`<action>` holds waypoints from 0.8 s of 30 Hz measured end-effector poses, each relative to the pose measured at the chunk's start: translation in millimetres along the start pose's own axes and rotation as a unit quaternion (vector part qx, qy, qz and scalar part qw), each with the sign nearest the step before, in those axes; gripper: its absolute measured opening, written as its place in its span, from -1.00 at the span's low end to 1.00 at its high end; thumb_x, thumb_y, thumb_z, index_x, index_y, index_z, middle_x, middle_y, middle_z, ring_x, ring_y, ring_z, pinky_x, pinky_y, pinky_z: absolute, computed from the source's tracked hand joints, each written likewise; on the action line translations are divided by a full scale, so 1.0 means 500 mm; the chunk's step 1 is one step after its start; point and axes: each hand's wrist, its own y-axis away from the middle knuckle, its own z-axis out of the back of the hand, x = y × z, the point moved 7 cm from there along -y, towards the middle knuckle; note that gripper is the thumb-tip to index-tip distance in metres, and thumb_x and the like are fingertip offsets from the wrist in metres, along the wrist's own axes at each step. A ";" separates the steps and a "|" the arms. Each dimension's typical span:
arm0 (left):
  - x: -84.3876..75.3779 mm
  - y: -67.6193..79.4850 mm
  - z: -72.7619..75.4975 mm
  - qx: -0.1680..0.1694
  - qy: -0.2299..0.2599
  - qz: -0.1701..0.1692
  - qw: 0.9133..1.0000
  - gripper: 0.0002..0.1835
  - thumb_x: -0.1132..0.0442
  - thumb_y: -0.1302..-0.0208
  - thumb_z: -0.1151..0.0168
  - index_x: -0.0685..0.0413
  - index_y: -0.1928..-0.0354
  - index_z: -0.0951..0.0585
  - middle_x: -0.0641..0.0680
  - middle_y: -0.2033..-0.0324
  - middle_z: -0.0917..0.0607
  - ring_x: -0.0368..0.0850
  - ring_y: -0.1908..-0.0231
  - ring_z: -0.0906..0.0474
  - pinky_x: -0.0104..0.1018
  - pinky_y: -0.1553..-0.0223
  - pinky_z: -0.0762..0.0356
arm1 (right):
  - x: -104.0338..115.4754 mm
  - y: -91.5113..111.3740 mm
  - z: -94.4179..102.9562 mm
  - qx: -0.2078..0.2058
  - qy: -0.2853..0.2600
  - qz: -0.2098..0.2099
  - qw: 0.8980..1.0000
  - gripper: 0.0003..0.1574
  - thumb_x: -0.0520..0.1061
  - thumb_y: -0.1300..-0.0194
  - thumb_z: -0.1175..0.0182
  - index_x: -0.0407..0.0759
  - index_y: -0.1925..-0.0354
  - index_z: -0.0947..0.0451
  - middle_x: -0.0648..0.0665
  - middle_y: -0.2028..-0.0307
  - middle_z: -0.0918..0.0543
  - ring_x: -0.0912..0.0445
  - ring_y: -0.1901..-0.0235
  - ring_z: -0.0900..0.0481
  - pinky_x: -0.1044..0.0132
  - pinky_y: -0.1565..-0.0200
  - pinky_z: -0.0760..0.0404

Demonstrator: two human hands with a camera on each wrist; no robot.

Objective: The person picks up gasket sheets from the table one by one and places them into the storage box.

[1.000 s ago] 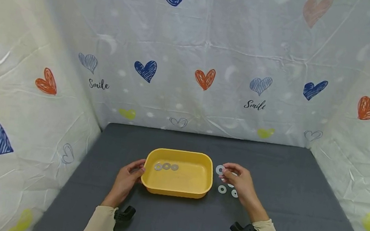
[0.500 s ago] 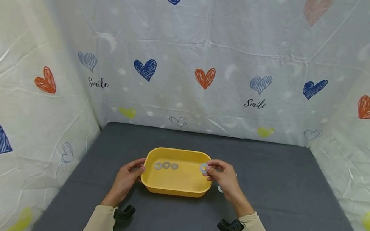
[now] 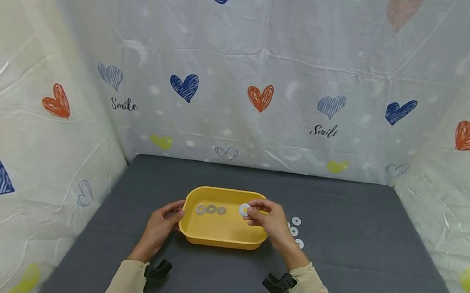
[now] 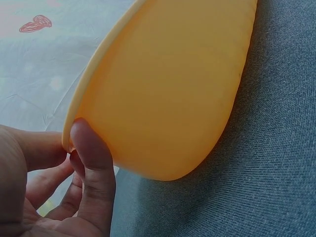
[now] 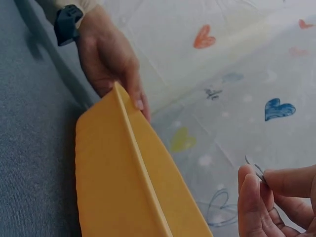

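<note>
A yellow tray (image 3: 225,235) rests on the dark cloth-covered table, with a row of 3 flat grey washers (image 3: 211,209) lying inside on its left. My left hand (image 3: 159,227) pinches the tray's left rim; in the left wrist view thumb and fingers (image 4: 94,148) meet across that rim. Over the right part of the tray, my right hand (image 3: 267,220) pinches a washer (image 3: 244,209) between thumb and fingers. The right wrist view shows this washer (image 5: 256,168) edge-on, above the tray's rim. Several more washers (image 3: 294,231) lie on the table right of the tray, partly hidden by the right hand.
Dark cloth (image 3: 333,274) covers the table around the tray. A pale curtain (image 3: 288,138) printed with hearts stands behind the table and along both sides. Each wrist wears a black band (image 3: 280,283) with a bulky mount.
My right hand has carried the washer leftward from the loose washers to above the tray's right half. My left hand keeps its hold on the rim.
</note>
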 end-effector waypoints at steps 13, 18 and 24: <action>0.003 0.000 0.003 -0.004 -0.001 0.009 1.000 -0.55 0.19 -0.44 -0.15 0.00 -0.33 -0.46 0.14 -0.07 -0.49 -0.16 0.26 -0.56 -0.38 0.30 -0.62 | 0.004 -0.017 -0.044 0.003 0.005 -0.010 1.000 -0.70 -0.29 -0.31 -0.25 -0.39 0.00 -0.57 -0.16 0.28 -0.66 0.10 0.34 -0.75 0.09 0.16 -0.73; -0.002 -0.004 0.000 -0.002 -0.003 0.004 1.000 -0.55 0.19 -0.44 -0.14 -0.01 -0.34 -0.45 0.13 -0.07 -0.49 -0.17 0.27 -0.56 -0.38 0.30 -0.62 | 0.009 -0.032 -0.063 0.013 -0.005 -0.003 1.000 -0.71 -0.32 -0.31 -0.23 -0.41 0.00 -0.56 -0.16 0.26 -0.63 0.12 0.35 -0.74 0.12 0.15 -0.73; 0.000 -0.001 0.001 -0.001 0.001 0.005 1.000 -0.55 0.20 -0.44 -0.14 0.01 -0.33 -0.46 0.14 -0.07 -0.49 -0.18 0.27 -0.57 -0.38 0.31 -0.63 | 0.005 -0.041 -0.089 0.027 -0.021 -0.020 0.999 -0.69 -0.34 -0.34 -0.19 -0.41 -0.04 -0.54 -0.14 0.27 -0.60 0.12 0.33 -0.73 0.20 0.16 -0.73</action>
